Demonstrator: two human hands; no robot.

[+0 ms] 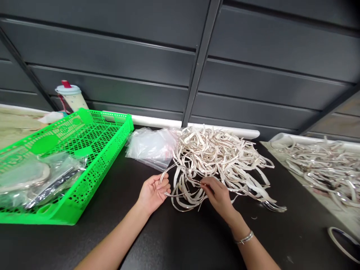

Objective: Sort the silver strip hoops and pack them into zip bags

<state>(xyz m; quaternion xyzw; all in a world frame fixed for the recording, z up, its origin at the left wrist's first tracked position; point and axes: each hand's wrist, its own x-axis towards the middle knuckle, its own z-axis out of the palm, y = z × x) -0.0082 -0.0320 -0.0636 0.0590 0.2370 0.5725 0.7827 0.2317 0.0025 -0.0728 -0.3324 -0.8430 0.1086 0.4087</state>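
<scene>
A tangled heap of thin, curved silver-and-white strips [222, 153] lies on the dark table. At the heap's near left edge, my left hand [154, 193] is closed round a few of these bent strips, palm turned up. My right hand [218, 195], with a silver bracelet on the wrist, pinches a strip at the front of the heap; its fingertips are partly hidden. Loops of strip hang between and below the two hands. Left of the heap lies a stack of clear plastic zip bags [152, 146].
A green perforated crate [112, 153] on the left holds packed clear bags [53, 180]. Behind it stands a cup with a red-topped lid [71, 95]. More strips [323, 165] lie at the right, with a single hoop [343, 243] near the edge. Dark panels [140, 60] rise behind.
</scene>
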